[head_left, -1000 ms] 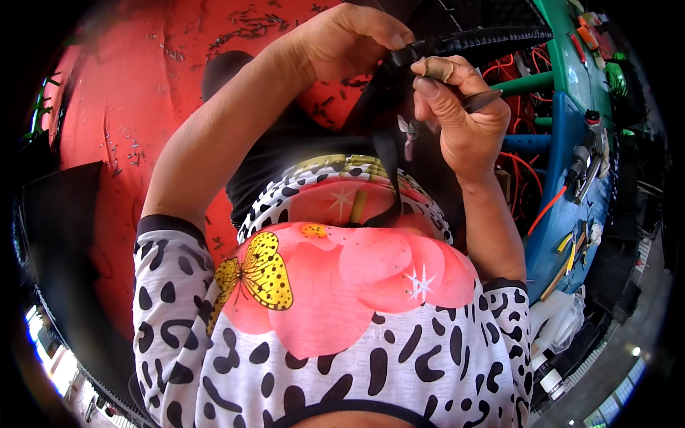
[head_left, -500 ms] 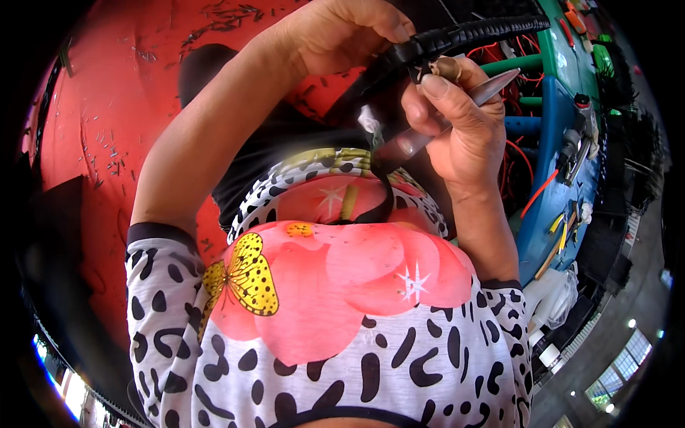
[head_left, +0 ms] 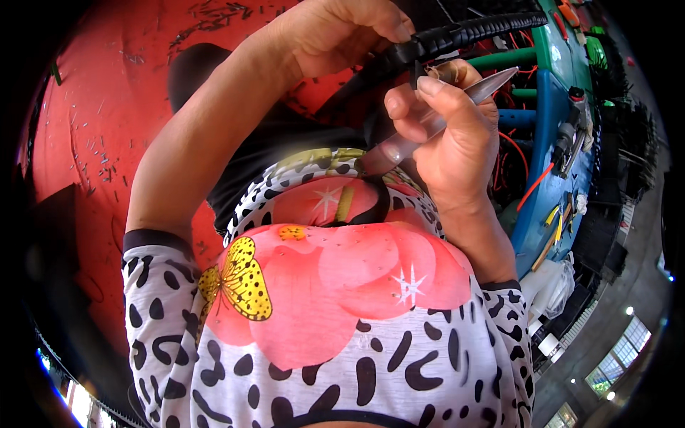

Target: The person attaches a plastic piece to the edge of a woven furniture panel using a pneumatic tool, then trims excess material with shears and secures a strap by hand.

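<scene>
A curved bar wrapped in black strips (head_left: 474, 37) runs across the top of the view. My left hand (head_left: 349, 32) is closed on the bar's left part, thumb lying on its upper side; the other fingers are partly behind it. Just below the bar, my right hand (head_left: 457, 121) is closed. Its thumb and forefinger pinch a short black strip end (head_left: 416, 73) that hangs from the wrapping. The same hand holds a tapered, shiny pointed tool (head_left: 492, 85) in the palm, its tip up and right and its wide end toward my waist. A brownish band surrounds a finger.
Red surface (head_left: 85, 157) strewn with dark scraps lies to the left. At right, a blue tabletop (head_left: 549, 150) bears a power tool (head_left: 567, 139), yellow-handled hand tools (head_left: 553, 216) and a red hose (head_left: 535, 187). A green frame bar (head_left: 510, 58) stands behind my right hand.
My right hand has shifted slightly left and down, and its fingers have opened somewhat around the strip. A white tuft near the tool's wide end no longer shows. My left hand stays put.
</scene>
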Available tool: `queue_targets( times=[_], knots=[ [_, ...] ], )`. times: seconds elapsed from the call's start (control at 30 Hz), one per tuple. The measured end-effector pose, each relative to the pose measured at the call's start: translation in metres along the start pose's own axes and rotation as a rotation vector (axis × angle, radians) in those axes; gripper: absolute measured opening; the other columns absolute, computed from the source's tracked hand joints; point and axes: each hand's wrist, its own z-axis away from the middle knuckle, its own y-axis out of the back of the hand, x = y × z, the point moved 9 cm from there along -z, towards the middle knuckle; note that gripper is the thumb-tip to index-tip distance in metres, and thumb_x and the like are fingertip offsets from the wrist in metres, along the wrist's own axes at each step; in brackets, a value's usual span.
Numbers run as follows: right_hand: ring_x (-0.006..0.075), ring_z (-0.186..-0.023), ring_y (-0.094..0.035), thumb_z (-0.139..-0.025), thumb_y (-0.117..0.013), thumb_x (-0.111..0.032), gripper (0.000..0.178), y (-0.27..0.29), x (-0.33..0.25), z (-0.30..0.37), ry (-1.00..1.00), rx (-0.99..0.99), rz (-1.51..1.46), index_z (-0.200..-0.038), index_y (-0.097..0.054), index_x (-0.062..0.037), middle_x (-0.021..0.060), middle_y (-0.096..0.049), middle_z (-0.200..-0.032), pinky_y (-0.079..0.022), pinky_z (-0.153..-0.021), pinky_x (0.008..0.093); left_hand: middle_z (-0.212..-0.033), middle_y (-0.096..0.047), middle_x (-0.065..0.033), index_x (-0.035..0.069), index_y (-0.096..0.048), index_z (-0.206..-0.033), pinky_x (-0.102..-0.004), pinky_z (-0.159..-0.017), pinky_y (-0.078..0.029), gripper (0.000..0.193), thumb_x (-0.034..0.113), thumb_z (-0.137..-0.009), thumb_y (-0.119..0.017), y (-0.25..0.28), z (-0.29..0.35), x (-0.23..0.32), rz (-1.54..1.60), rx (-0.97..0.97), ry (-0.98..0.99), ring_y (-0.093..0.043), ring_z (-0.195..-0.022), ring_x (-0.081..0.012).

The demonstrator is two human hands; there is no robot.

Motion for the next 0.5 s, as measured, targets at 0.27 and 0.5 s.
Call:
queue_targets(
  times=[0.27, 0.5],
  knots=[
    [0.0123, -0.052, -0.055, -0.082, -0.057, -0.002, 0.003, 0.0038, 0.0, 0.0013, 0.023, 0.042, -0.046, -0.081, -0.054, -0.0013, 0.012, -0.06, -0.065, -0.036, -0.045, 0.0219, -0.082, -0.066, -0.0133, -0.007, -0.064, -0.088, -0.0306, -0.078, -0.048, 0.026, 0.012, -0.07, -0.062, -0.0033, -0.0007, -0.0028, 0.032, -0.041, 0.015, -0.061, -0.074, -0.0214],
    [0.0113, -0.052, -0.053, -0.083, -0.057, -0.002, 0.004, 0.0045, 0.0003, 0.0005, 0.04, 0.044, -0.064, -0.081, -0.054, -0.0009, 0.0118, -0.06, -0.064, -0.035, -0.046, 0.0213, -0.082, -0.067, -0.0144, -0.008, -0.064, -0.087, -0.0312, -0.078, -0.047, 0.026, 0.012, -0.07, -0.061, -0.0059, 0.0003, 0.0002, 0.026, -0.029, 0.018, -0.061, -0.073, -0.0221]
  ],
)
